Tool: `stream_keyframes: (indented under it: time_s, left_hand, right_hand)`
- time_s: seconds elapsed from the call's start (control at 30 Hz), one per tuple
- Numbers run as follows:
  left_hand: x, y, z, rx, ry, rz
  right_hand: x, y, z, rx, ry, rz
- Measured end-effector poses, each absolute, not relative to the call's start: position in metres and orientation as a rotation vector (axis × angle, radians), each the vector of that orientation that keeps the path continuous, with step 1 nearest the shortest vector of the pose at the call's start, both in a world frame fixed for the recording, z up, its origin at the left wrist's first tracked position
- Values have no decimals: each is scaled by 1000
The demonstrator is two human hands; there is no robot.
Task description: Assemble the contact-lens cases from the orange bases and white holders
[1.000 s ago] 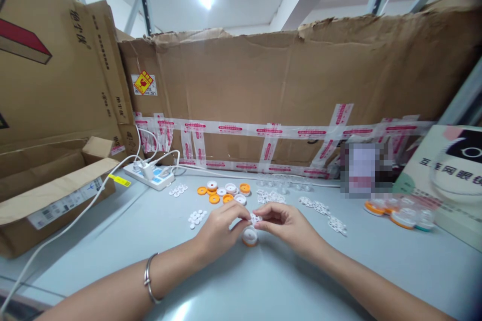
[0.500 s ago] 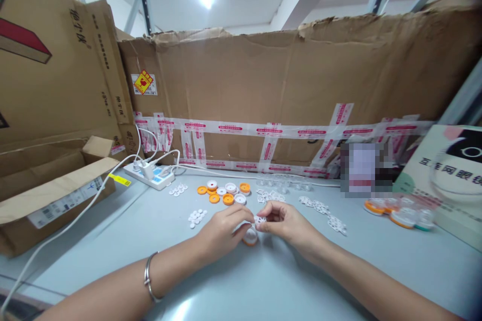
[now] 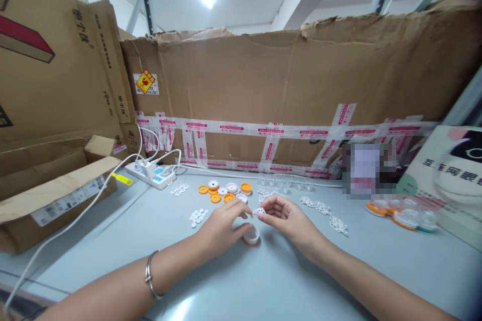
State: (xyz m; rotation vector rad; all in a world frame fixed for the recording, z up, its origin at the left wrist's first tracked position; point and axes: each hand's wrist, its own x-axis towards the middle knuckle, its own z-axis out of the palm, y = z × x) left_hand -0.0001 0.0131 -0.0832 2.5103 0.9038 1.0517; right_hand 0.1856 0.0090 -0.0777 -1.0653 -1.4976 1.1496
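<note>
My right hand (image 3: 291, 218) pinches a small white openwork plastic piece (image 3: 259, 211) between thumb and fingertips, held just above the table. My left hand (image 3: 226, 223) is open, its thumb and fingers parted. Its index fingertip is close to the white piece; whether they touch, I cannot tell. Below the hands stands a small round cup (image 3: 251, 235), white at the rim with an orange base. The left thumb is at this cup's edge and hides part of it.
Orange and white round parts (image 3: 228, 190) lie behind the hands. Small white discs (image 3: 198, 217) are to the left, white openwork pieces (image 3: 316, 205) to the right. Clear domed parts (image 3: 410, 213) sit on coloured bases far right. A power strip (image 3: 152, 174) and cardboard box (image 3: 68, 195) are left.
The hands have moved slightly apart, and the left fingers have spread. The white openwork piece has lifted a little, still in my right hand, so more of the cup shows.
</note>
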Motion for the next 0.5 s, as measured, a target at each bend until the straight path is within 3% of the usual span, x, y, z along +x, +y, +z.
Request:
stream_keyframes:
  time_s: [0.27,0.5]
  left_hand:
    - [-7,8,-74,2464,1003,634]
    - [1,11,-83,2368,1033,636]
  right_hand:
    - [190,16,-86,-1117,-1752,936]
    - [187,12,-86,-1033,-1684,1014]
